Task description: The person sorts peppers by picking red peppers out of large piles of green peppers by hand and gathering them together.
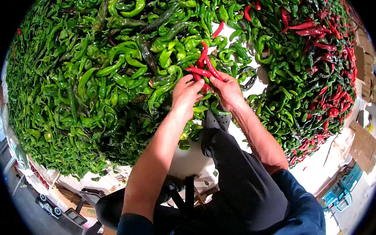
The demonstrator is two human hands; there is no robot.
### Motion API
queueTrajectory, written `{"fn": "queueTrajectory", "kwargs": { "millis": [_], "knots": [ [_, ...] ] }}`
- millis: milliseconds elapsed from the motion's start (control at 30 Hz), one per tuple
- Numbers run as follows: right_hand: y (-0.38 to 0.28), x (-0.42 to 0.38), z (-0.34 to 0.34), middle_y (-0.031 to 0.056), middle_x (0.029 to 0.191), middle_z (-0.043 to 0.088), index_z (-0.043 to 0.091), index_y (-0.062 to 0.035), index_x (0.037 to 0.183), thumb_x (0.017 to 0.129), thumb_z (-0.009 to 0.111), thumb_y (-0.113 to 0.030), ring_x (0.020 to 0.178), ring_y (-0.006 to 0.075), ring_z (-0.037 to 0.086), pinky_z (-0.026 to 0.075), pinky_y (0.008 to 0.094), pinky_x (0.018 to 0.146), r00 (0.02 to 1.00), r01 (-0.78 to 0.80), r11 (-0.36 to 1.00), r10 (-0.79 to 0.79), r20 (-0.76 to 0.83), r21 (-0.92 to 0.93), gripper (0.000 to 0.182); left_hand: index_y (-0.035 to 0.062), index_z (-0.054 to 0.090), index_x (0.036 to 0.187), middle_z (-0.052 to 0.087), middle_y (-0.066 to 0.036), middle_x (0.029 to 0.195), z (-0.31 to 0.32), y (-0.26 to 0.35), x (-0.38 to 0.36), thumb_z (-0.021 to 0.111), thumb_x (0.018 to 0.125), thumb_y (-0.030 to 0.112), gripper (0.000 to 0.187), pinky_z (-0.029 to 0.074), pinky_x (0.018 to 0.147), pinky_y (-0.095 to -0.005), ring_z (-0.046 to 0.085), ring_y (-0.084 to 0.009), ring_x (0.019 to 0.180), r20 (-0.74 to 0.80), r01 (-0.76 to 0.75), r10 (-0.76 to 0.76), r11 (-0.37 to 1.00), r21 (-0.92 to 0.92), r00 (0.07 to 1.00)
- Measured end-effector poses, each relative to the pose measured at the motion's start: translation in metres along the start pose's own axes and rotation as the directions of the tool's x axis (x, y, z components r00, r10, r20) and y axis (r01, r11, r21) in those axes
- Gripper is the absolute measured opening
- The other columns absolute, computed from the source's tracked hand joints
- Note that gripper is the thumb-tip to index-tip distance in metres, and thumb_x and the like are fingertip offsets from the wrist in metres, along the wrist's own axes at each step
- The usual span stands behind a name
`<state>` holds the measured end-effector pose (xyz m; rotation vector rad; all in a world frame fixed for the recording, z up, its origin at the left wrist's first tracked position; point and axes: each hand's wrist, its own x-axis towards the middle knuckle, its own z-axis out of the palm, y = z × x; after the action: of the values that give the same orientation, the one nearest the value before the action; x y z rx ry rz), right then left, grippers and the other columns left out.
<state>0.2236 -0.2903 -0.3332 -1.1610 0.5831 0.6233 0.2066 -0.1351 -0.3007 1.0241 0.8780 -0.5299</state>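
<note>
My right hand (227,93) is closed on long red chili peppers (213,68) that point up and away from the fingers. Beside it, my left hand (186,93) has its fingers curled at a red chili pepper (199,71) lying across the others. Its fingertips are partly hidden, and the exact grip is hard to see. Another red pepper (206,88) shows between the two hands. Just to the left and beyond lies a thick heap of green peppers (114,72), some of them dark.
A second heap, of green and red peppers (281,100), lies on the right. White sheet (256,85) shows between the heaps, with a dark perforated shoe (217,120) on it. Cardboard boxes (363,146) and a teal chair (340,193) stand at right; a scale display (75,216) is at lower left.
</note>
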Motion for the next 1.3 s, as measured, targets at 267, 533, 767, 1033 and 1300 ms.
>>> {"fn": "queueTrajectory", "kwargs": {
  "millis": [267, 533, 767, 1033, 1300],
  "knots": [
    [0.003, -0.02, -0.008, 0.005, 0.111, 0.067, 0.061, -0.0047, 0.124, 0.098, 0.058, -0.013, 0.093, 0.0154, 0.065, 0.055, 0.0321, 0.084, 0.998, -0.046, 0.991, 0.04, 0.052, 0.128, 0.027, -0.0003, 0.057, 0.113, 0.064, -0.009, 0.106, -0.016, -0.021, 0.009, 0.054, 0.084, -0.004, 0.03, 0.053, 0.078, -0.0346, 0.064, -0.0189, 0.089, 0.092, 0.03, -0.015, 0.986, -0.164, 0.996],
    [0.017, -0.04, -0.016, 0.0056, 0.103, 0.068, 0.062, -0.001, 0.122, 0.098, 0.058, -0.015, 0.086, 0.0162, 0.065, 0.055, 0.0292, 0.076, 0.992, -0.121, 0.992, 0.12, 0.042, 0.036, 0.028, -0.0022, 0.054, 0.115, 0.064, -0.011, 0.104, -0.032, -0.031, -0.007, 0.055, 0.083, -0.007, 0.033, 0.051, 0.082, -0.0322, 0.063, -0.0197, 0.093, 0.179, 0.0, 0.054, 0.958, -0.288, 0.982],
    [-0.001, -0.059, -0.016, 0.0079, 0.1, 0.068, 0.065, -0.0009, 0.118, 0.095, 0.061, -0.013, 0.095, 0.0166, 0.06, 0.046, 0.0297, 0.086, 0.952, 0.262, 0.766, -0.306, 0.026, -0.587, 0.026, -0.0013, 0.052, 0.114, 0.062, -0.008, 0.096, -0.074, -0.04, -0.045, 0.053, 0.083, -0.007, 0.032, 0.046, 0.067, -0.025, 0.058, -0.0131, 0.077, -0.262, -0.465, 0.55, 0.824, 0.324, 0.793],
    [0.009, -0.075, 0.06, 0.0027, 0.087, 0.065, 0.064, 0.0007, 0.108, 0.1, 0.054, -0.012, 0.077, 0.0104, 0.061, 0.051, 0.0257, 0.07, 0.929, 0.177, 0.959, -0.089, 0.36, -0.219, 0.018, -0.0018, 0.053, 0.132, 0.065, -0.003, 0.094, -0.059, -0.025, -0.067, 0.067, 0.092, 0.007, 0.044, 0.045, 0.059, -0.0231, 0.055, -0.0086, 0.066, 0.036, -0.247, 0.263, 0.939, -0.238, 0.964],
    [-0.024, -0.061, 0.042, 0.0228, 0.088, 0.065, 0.06, 0.0015, 0.107, 0.086, 0.067, -0.036, 0.084, 0.0412, 0.065, 0.052, 0.0483, 0.075, 0.664, 0.565, 0.375, 0.322, 0.674, -0.735, 0.044, 0.0057, 0.058, 0.114, 0.067, -0.01, 0.102, -0.086, -0.03, -0.066, 0.061, 0.093, 0.005, 0.021, 0.046, 0.057, -0.0287, 0.056, -0.0111, 0.062, 0.215, -0.01, 0.096, 0.929, -0.369, 0.972]
  ]
}}
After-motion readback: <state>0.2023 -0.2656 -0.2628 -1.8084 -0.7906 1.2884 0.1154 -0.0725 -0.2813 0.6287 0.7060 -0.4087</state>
